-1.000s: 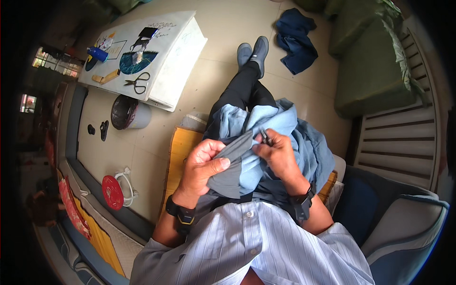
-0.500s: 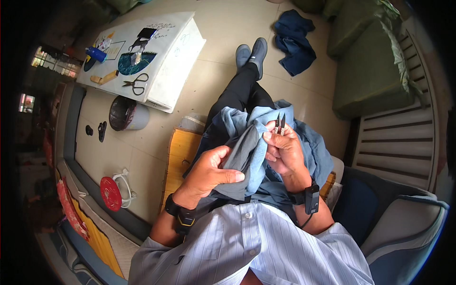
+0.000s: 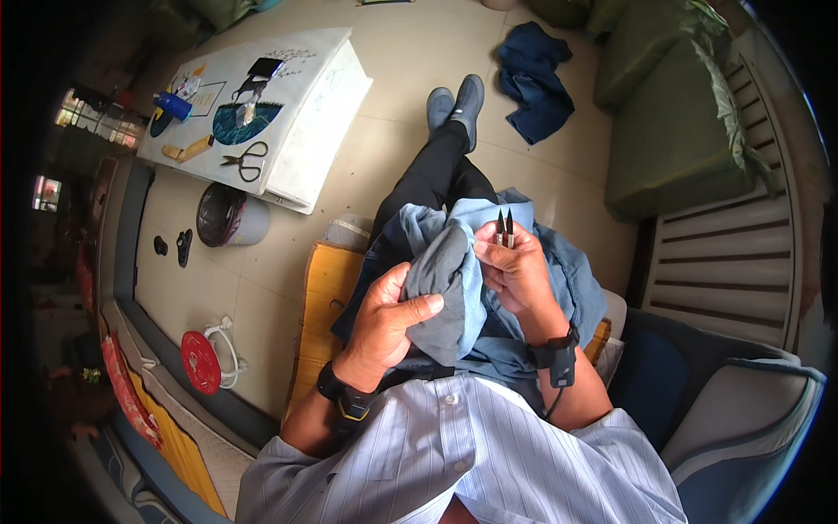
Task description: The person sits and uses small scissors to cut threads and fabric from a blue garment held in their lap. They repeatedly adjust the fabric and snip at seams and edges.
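A blue garment (image 3: 572,262) lies bunched over my lap, with a grey piece of its cloth (image 3: 436,284) turned outward between my hands. My left hand (image 3: 384,314) pinches the grey cloth from the left, thumb on top. On the right, my right hand (image 3: 515,266) is closed round a pair of thread snips (image 3: 504,229), whose dark pointed blades stick up past the fingers, slightly apart. Thumb and forefinger of that hand also pinch the edge of the blue cloth. The snips' handles are hidden in the palm.
Ahead on the left stands a white table (image 3: 327,113) bearing black scissors (image 3: 246,162) and a blue bottle (image 3: 173,106). Beside it is a waste bin (image 3: 249,218). A dark blue garment (image 3: 534,83) lies on the floor ahead. A red round stool (image 3: 201,362) stands left.
My left hand has lifted and spread the grey cloth, so a broader flat face of it shows. My right hand has shifted slightly left, and the snips point more upright.
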A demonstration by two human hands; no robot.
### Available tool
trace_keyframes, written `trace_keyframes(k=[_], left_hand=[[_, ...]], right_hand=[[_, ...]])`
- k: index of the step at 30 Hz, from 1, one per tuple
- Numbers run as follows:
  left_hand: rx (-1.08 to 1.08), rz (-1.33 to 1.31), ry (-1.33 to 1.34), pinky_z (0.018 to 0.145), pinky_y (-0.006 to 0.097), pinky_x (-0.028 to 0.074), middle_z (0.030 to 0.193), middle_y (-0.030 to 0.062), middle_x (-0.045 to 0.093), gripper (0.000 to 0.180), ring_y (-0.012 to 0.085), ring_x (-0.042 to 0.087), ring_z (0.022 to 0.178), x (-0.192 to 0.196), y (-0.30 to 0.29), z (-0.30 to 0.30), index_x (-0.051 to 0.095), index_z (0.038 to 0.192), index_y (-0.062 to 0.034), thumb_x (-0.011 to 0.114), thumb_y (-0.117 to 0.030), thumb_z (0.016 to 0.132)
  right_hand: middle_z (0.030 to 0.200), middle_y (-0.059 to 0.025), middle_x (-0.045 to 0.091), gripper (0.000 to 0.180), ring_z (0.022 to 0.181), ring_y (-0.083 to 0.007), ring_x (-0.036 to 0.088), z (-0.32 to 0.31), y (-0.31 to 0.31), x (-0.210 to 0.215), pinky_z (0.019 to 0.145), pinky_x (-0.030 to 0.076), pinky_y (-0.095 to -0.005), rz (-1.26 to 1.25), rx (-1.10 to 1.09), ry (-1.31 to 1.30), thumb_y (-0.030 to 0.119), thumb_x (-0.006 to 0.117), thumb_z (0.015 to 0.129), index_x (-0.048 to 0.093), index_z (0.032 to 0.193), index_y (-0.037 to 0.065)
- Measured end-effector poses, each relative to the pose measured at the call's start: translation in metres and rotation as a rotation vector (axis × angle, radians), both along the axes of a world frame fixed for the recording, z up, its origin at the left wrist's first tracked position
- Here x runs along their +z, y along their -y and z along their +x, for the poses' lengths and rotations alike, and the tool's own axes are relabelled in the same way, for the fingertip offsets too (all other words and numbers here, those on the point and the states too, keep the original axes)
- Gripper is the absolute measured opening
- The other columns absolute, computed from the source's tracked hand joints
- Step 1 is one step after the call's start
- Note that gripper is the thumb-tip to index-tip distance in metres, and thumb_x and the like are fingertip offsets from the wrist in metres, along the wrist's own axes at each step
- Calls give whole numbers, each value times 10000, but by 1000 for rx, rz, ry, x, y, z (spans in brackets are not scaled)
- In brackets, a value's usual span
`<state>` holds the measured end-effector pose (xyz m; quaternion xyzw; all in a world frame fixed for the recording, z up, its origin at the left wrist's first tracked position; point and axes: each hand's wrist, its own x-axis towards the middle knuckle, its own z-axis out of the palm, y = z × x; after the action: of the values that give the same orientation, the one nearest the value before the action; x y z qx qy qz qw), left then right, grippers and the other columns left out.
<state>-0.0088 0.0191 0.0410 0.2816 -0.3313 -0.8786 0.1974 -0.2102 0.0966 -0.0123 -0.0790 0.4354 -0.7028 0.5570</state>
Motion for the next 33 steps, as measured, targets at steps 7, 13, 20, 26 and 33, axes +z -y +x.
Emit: trace_keyframes(k=[7,13,20,26,33], left_hand=[[58,0,19,999,315,512,1191,57,709,368,135,660,1076,1,-3,-6,618,1296,-4,684,7,934],[124,-28,43,991,326,514,1175,53,712,323,142,661,1056,1,-7,-14,637,1245,-31,685,7,929],[127,0,44,971,322,520,1144,47,710,324,141,661,1038,3,-19,-24,642,1236,-28,676,2,915],[38,-12,133,917,300,516,1083,39,695,383,124,643,974,-3,-14,-22,644,1250,-12,644,-26,867],[-58,-90,261,861,264,510,1027,-7,680,328,81,615,902,-7,-10,-28,666,1222,-26,682,-49,894]], right_hand=[[844,-4,646,175,527,-16,425,5,-35,33,463,335,-212,97,-32,-281,197,625,1029,665,1036,26],[954,-54,651,425,623,-58,466,19,-76,49,587,400,-231,61,56,-447,316,516,1091,636,1268,-51],[959,-42,538,347,813,-111,517,40,-91,59,741,454,-260,54,201,-553,206,580,1079,622,1282,-73],[1053,-46,599,385,840,-111,561,39,-98,46,760,481,-269,133,220,-440,228,617,1054,618,1325,-47],[955,-22,582,312,801,-102,552,51,-96,38,732,476,-273,106,169,-369,189,613,1064,626,1285,-30]])
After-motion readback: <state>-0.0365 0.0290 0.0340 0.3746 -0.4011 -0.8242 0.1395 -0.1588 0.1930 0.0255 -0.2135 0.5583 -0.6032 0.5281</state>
